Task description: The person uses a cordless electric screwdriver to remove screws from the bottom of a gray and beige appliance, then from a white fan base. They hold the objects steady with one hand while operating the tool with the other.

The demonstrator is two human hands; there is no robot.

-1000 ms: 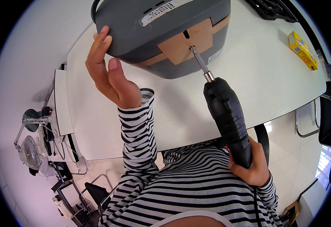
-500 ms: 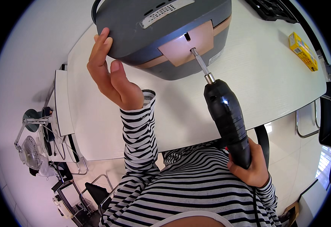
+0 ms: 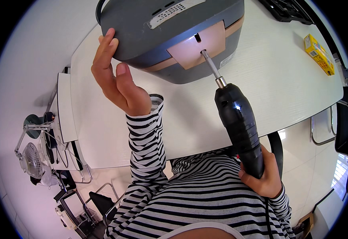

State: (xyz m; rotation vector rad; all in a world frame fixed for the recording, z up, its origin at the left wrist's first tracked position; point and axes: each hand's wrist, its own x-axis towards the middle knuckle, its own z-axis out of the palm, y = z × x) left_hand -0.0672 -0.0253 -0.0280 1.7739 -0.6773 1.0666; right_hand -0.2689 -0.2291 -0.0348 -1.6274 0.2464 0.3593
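Observation:
A dark grey, rounded appliance with a carry handle stands at the top of the view, its pinkish front panel facing me. My left hand rests its fingertips against the appliance's left edge, fingers extended and thumb apart, not wrapped round anything. My right hand is closed round the rear end of a black electric screwdriver. The tool slants up and to the left, and its long metal bit has its tip in the lower hole of the panel. A dark slot sits just above that hole.
The appliance stands on a white table. A yellow box lies at the right, and a black plastic case at the far right corner. Left of the table are a fan, a side table and a black chair.
The appliance has shifted very slightly in view. Both hands and the screwdriver stay in place, the bit's tip still in the same hole.

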